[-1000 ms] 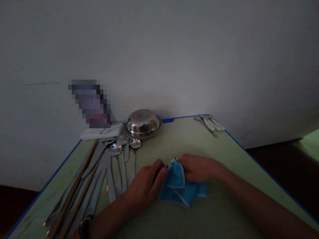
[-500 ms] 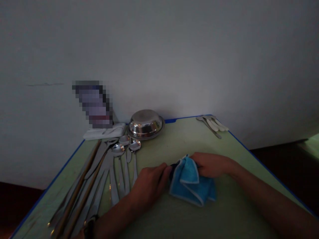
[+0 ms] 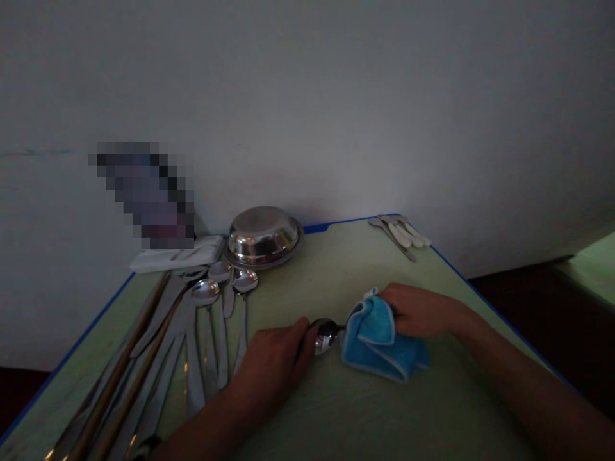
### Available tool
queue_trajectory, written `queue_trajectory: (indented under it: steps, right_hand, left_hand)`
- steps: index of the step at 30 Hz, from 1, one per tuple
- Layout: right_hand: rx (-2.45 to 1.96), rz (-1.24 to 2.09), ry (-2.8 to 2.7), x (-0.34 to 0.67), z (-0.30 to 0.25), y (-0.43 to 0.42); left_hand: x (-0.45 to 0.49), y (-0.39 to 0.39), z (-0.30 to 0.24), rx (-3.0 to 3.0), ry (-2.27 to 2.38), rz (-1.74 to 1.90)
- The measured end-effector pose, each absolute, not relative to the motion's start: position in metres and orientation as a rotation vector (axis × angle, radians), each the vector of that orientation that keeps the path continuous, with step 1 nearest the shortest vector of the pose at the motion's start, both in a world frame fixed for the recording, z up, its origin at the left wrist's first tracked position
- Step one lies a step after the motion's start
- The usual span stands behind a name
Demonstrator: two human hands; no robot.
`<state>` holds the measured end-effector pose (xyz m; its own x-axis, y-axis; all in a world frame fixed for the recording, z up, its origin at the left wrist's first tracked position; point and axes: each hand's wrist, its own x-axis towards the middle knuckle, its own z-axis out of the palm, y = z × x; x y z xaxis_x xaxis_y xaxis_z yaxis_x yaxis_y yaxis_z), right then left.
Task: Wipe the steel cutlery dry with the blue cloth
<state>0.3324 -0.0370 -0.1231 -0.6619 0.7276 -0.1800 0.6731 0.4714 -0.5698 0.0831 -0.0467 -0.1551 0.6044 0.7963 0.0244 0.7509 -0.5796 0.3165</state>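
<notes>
A steel spoon lies across the middle of the pale green table. My left hand pinches its bowl end with closed fingers. The spoon's handle runs into a folded blue cloth and is hidden there. My right hand is closed round the cloth and the handle inside it.
Several spoons, knives and long utensils lie in a row at the left. An upturned steel bowl stands at the back by the wall, next to a white cloth. Several pieces of cutlery lie at the back right corner.
My right hand has drawn the blue cloth to the right along the spoon. The spoon's bowl, hidden before, now shows between my hands.
</notes>
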Motion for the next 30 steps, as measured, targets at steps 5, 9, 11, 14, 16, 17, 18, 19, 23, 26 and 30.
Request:
queue_trajectory:
  steps: [5, 9, 11, 14, 16, 17, 18, 19, 23, 26, 30]
  right_hand:
    - [-1.304, 0.58, -2.697, 0.297, -0.132, -0.049]
    - [-1.276, 0.496, -2.684, 0.288, -0.136, -0.052]
    - [-1.257, 0.485, -2.669, 0.288, -0.135, -0.052]
    - [-1.248, 0.458, -2.669, 0.288, -0.134, -0.053]
    - [-1.267, 0.432, -2.673, 0.287, -0.134, -0.053]
    - [-1.283, 0.42, -2.671, 0.286, -0.135, -0.053]
    - [-1.303, 0.405, -2.669, 0.285, -0.136, -0.053]
    - [-1.323, 0.391, -2.664, 0.283, -0.137, -0.053]
    - [-1.346, 0.41, -2.65, 0.28, -0.14, -0.051]
    - [-1.315, 0.478, -2.673, 0.287, -0.138, -0.046]
    - [-1.32, 0.563, -2.613, 0.316, -0.133, -0.035]
  left_hand:
    - [0.084, -0.047, -0.159, 2.606, 1.229, 0.168]
    - [0.083, -0.048, -0.155, 2.543, 1.194, 0.196]
    - [0.083, -0.048, -0.153, 2.511, 1.169, 0.22]
    - [0.083, -0.049, -0.152, 2.494, 1.186, 0.235]
    - [0.083, -0.049, -0.152, 2.491, 1.201, 0.237]
    - [0.083, -0.049, -0.152, 2.489, 1.192, 0.239]
    - [0.083, -0.049, -0.151, 2.489, 1.172, 0.24]
    - [0.083, -0.05, -0.151, 2.49, 1.148, 0.248]
    - [0.082, -0.051, -0.148, 2.487, 1.105, 0.269]
    - [0.083, -0.051, -0.146, 2.44, 1.141, 0.279]
    - [0.084, -0.05, -0.141, 2.249, 1.264, 0.391]
